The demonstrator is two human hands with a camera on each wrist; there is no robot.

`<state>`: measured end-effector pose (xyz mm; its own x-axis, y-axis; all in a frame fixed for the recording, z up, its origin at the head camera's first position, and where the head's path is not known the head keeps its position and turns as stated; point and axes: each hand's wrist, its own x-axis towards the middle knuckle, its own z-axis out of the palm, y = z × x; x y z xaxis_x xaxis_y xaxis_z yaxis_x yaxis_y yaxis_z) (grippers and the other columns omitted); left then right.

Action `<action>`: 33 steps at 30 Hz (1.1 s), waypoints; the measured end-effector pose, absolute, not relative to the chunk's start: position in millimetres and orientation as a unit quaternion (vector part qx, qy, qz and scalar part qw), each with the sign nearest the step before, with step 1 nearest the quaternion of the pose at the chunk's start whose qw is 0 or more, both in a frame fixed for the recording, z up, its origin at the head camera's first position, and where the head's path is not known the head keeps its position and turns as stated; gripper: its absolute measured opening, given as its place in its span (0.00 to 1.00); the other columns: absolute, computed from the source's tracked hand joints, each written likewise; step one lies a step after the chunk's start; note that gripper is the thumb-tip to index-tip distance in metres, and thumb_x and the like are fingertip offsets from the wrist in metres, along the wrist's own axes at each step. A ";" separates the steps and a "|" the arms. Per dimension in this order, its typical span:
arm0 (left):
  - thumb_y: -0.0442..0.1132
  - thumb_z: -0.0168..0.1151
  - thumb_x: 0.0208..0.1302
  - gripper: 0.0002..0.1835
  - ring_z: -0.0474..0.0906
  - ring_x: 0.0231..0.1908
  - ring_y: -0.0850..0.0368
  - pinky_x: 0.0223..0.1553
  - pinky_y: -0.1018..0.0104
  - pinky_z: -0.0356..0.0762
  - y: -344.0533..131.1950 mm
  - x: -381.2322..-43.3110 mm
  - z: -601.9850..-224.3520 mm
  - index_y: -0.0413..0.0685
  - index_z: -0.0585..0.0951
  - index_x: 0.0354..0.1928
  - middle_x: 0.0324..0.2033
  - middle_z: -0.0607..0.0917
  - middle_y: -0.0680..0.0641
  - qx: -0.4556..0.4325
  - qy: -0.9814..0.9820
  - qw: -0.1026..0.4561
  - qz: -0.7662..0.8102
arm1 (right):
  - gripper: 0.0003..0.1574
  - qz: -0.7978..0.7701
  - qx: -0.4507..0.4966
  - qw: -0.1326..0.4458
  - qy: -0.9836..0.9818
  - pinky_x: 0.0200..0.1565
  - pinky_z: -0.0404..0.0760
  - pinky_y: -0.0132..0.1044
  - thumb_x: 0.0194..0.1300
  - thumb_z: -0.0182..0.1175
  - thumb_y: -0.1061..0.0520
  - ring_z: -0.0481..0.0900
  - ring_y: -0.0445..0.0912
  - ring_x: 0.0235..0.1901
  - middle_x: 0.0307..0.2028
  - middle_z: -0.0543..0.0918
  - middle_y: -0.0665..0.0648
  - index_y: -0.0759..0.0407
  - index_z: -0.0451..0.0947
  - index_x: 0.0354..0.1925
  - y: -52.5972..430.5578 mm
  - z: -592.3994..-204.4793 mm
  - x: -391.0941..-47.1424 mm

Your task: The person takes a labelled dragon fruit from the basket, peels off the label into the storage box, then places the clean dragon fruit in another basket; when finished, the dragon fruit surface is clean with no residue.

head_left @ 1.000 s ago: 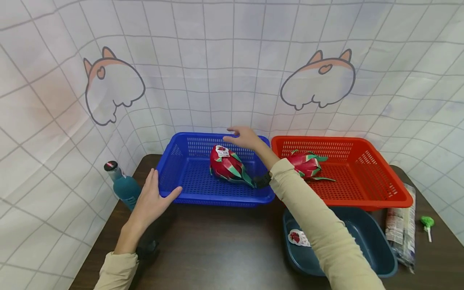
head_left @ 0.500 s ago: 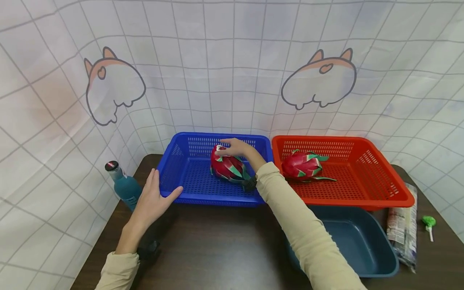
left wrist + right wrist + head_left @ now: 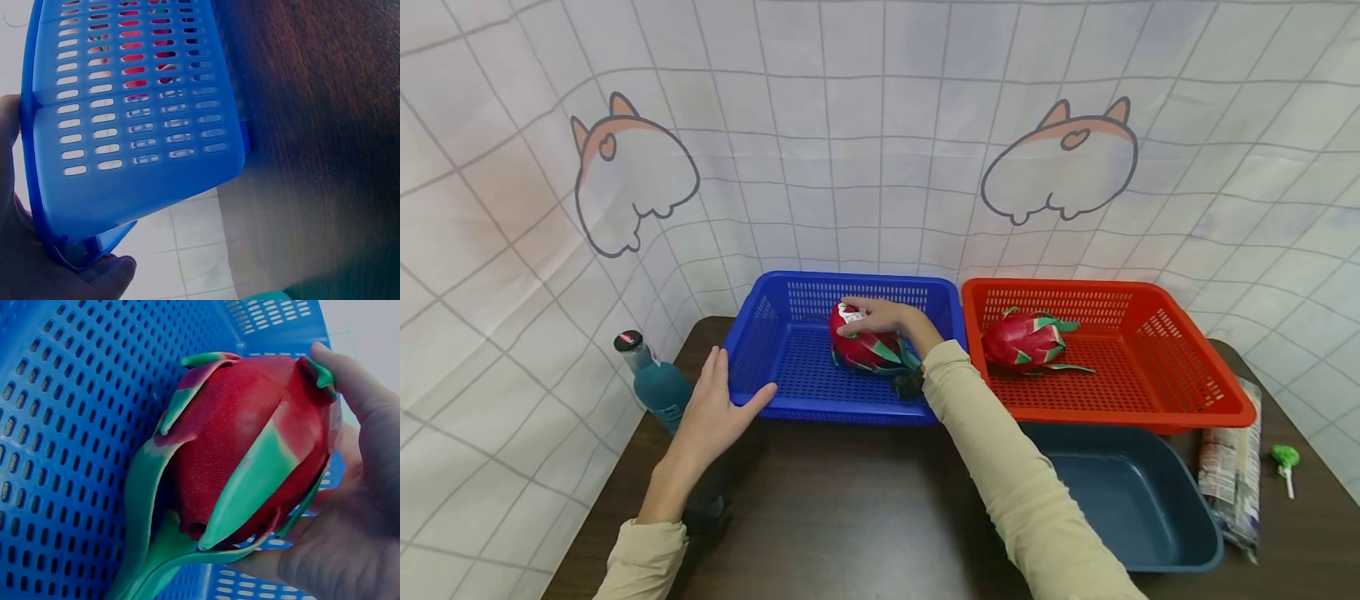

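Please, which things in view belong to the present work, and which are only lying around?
Seemingly in the work:
right hand, gripping a dragon fruit
blue basket, holding that fruit
left hand, touching the basket

Seemingly lying about:
red basket, with second dragon fruit
dark tub
bottle
packet
lollipop

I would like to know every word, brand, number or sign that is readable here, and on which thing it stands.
No text is readable.
White sticker on the dragon fruit in the blue basket: too small, partly covered by the right hand.
Teal bottle: faint marks, too small.
Bottle cap: reddish mark, unreadable.
Plastic packet, at right: small print, too blurred.
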<state>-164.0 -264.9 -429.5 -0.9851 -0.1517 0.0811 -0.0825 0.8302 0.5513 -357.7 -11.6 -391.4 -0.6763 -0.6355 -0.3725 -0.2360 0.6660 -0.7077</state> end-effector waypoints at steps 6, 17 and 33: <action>0.73 0.52 0.58 0.60 0.44 0.73 0.28 0.64 0.27 0.51 -265.0 -164.0 -429.0 0.40 0.39 0.76 0.77 0.39 0.36 0.062 -0.956 0.063 -0.281 | 0.51 -0.281 -0.256 0.300 0.875 0.65 0.70 0.55 0.64 0.54 0.36 0.52 0.60 0.71 0.74 0.47 0.64 0.39 0.42 0.77 -14.2 -395.2 -355.2; 0.72 0.53 0.59 0.60 0.44 0.73 0.27 0.64 0.26 0.51 -265.9 -163.1 -430.2 0.39 0.40 0.76 0.76 0.40 0.35 0.065 -0.956 0.063 -0.279 | 0.58 -0.251 -0.255 0.283 0.890 0.62 0.74 0.54 0.57 0.62 0.36 0.55 0.61 0.69 0.73 0.47 0.64 0.38 0.42 0.76 -16.9 -402.3 -354.9; 0.72 0.52 0.59 0.59 0.44 0.73 0.27 0.64 0.26 0.51 -265.3 -165.5 -430.5 0.38 0.40 0.76 0.76 0.41 0.33 0.059 -0.958 0.062 -0.275 | 0.53 -0.263 -0.278 0.251 0.889 0.63 0.73 0.55 0.58 0.63 0.37 0.56 0.61 0.69 0.71 0.53 0.64 0.39 0.49 0.74 -11.8 -407.6 -356.4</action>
<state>-165.5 -265.3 -430.5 -0.9852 -0.1480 0.0860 -0.0798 0.8419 0.5337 -356.4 -11.8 -407.6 -0.7189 -0.6272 -0.2998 -0.3625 0.7062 -0.6082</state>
